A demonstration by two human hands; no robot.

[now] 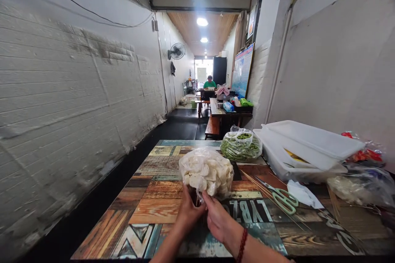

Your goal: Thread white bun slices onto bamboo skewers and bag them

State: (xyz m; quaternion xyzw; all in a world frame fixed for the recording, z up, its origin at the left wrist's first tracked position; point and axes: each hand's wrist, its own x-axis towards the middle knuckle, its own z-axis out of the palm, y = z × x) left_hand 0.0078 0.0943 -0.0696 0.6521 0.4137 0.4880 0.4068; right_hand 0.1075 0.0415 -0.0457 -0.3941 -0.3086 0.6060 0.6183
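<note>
A clear plastic bag [206,171] full of pale, sliced pieces rests on the patterned wooden table [160,209] before me. Its gathered, twisted neck points toward me. My left hand [189,210] pinches this neck from the left, fingers closed. From the other side my right hand [216,217], with a dark red bead bracelet at the wrist, closes thumb and fingers on the same plastic. Just behind the bag, to the right, sits another clear bag [241,144] holding green pieces.
Green-handled scissors [285,200] lie on the right among thin wooden sticks [257,184] and a white tissue [304,194]. White plastic trays [308,144] are stacked behind them, beside crumpled plastic bags [364,185]. Farther off, a person in green [210,84] sits at another table.
</note>
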